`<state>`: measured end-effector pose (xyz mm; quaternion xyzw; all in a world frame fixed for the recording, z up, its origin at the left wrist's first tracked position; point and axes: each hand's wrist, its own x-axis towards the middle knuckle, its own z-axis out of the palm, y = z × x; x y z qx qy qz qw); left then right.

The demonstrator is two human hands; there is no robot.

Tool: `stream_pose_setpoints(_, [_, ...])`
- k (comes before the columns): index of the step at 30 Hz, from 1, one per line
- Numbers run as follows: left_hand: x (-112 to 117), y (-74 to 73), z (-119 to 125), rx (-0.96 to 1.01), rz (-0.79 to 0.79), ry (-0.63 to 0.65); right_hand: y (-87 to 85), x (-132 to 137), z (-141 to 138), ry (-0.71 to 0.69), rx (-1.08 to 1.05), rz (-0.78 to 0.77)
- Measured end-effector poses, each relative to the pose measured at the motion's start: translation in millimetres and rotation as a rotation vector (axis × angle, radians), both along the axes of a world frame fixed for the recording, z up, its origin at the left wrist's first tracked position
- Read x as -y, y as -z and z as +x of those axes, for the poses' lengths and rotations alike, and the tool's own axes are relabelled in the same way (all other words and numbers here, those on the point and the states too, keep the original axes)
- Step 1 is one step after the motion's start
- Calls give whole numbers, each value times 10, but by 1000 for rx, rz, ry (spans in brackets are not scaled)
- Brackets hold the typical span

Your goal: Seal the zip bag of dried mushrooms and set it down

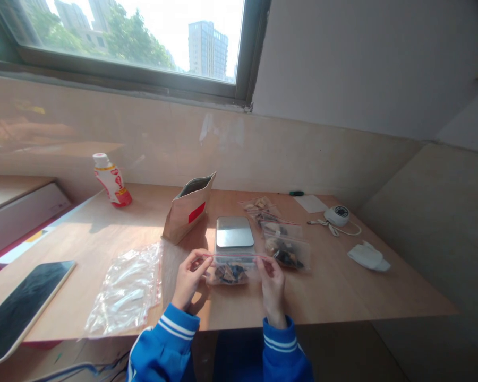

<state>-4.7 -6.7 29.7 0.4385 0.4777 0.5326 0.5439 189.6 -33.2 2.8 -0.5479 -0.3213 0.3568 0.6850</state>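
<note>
Between my two hands is a clear zip bag with a red seal strip, holding dark and brown dried pieces. My left hand pinches the left end of the strip between thumb and fingers. At the strip's right end, my right hand pinches it the same way. Just behind the bag stands a small scale with a shiny square plate; the bag partly covers its front. To the right of the scale lie several filled zip bags. A brown paper pouch with a red label stands open-topped at the scale's left.
Flat clear zip bags lie at the left, near a tablet. A drink bottle stands at the back left. Toward the right are a white round device with a cable, a crumpled tissue, white paper and a green-handled tool.
</note>
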Motion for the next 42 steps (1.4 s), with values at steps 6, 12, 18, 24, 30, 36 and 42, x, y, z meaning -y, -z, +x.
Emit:
stream_pose_setpoints(6, [-9, 0, -2, -45, 51, -21, 46, -13, 16, 6, 3, 0])
stream_pose_setpoints(12, [-1, 2, 6, 7, 2, 64, 67, -17, 32, -26, 45, 6])
stream_pose_setpoints(18, [4, 26, -8, 6, -27, 45, 62, -16, 27, -44, 16, 5])
stream_pose_setpoints(24, [9, 28, -14, -3, -61, 36, 71, -19, 33, -76, -9, 7])
stream_pose_setpoints(30, [25, -22, -19, -51, -28, 1, 39, -7, 18, -114, -4, -3])
stream_pose_setpoints(36, [9, 17, -31, -68, -11, 6, 16, 2, 2, -153, -1, -4])
stream_pose_setpoints(42, [-21, 51, -36, -77, 103, 88, 7, -16, -28, -184, 45, 4])
